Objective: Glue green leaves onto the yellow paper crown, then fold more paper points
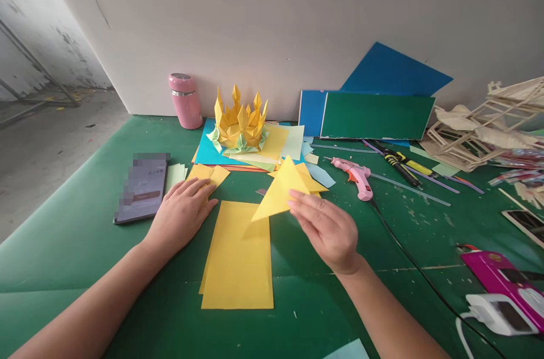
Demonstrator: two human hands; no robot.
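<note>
Between the thumb and fingers of my right hand [325,226] is a folded yellow paper triangle [280,189], raised above the table. My left hand [182,206] lies with its fingers stretched out over some yellow-orange paper pieces [219,176], partly covering them. A small stack of yellow paper sheets [238,257] lies flat between my two hands. Behind the triangle are more folded yellow pieces [312,180], partly hidden by it. Farther back, a yellow folded-paper crown [241,124] with pale green leaves stands on stacked coloured paper [204,149].
A phone [144,189] lies left of my left hand, and a pink flask [186,101] stands behind it. On the right are a pink glue gun [355,175] with its cord, a cutter [402,163], a green board [376,115], a wooden stick model [476,127] and a magenta device [495,271].
</note>
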